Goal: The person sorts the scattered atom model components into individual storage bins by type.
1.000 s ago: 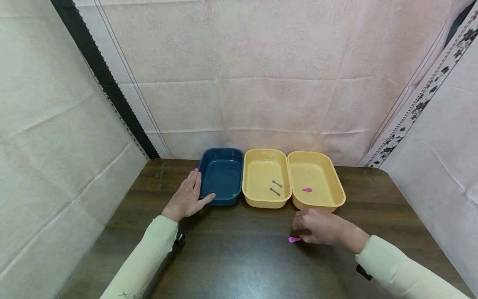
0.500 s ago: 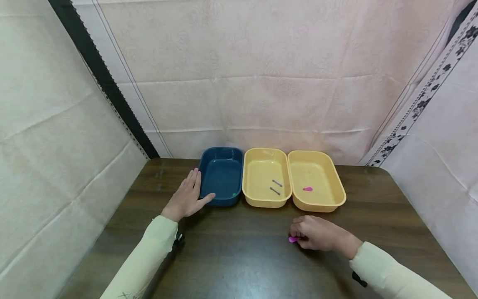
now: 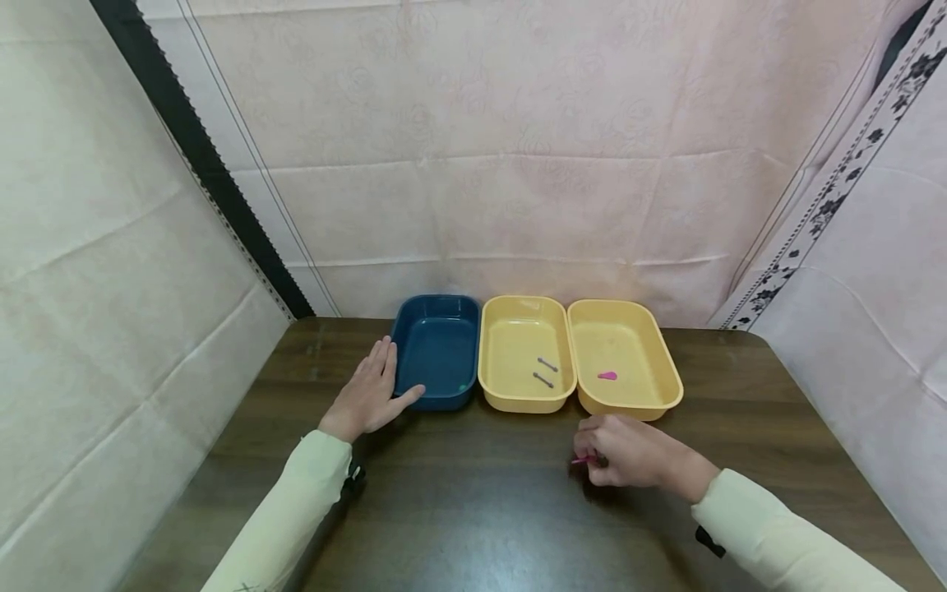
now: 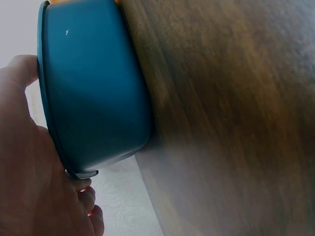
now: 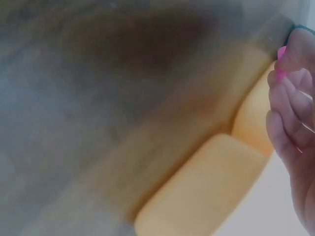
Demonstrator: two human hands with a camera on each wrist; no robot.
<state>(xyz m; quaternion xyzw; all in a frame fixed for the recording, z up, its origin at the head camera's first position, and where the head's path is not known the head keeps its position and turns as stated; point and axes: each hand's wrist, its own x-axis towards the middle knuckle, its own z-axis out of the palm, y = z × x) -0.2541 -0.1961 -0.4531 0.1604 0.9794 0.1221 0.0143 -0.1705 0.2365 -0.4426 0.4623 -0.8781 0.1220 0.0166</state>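
My right hand (image 3: pixel 629 450) pinches a small pink piece (image 3: pixel 583 460) between thumb and fingers, in front of the right yellow tray (image 3: pixel 669 386). In the right wrist view the pink piece (image 5: pixel 281 59) shows as a bright bit at the fingertips, mostly hidden. Inside that tray lies a similar pink teardrop-shaped piece (image 3: pixel 607 376). My left hand (image 3: pixel 368 393), fingers straight, rests on the left rim of the blue tray (image 3: pixel 436 403), the thumb at its near corner. From the left wrist view, the hand (image 4: pixel 34 182) touches the rim of the blue tray (image 4: pixel 93 88).
The middle yellow tray (image 3: pixel 525 404) stands between the other two and holds two thin grey pieces (image 3: pixel 543 380) with thickened ends. A tiny green bit (image 3: pixel 464 387) lies in the blue tray. Pale cloth (image 3: pixel 473 205) hangs behind the brown wooden table (image 3: pixel 473 510) and at its sides.
My right hand first came down around the pink piece on the table, then lifted it slightly, toward the trays. The left hand stays on the blue tray.
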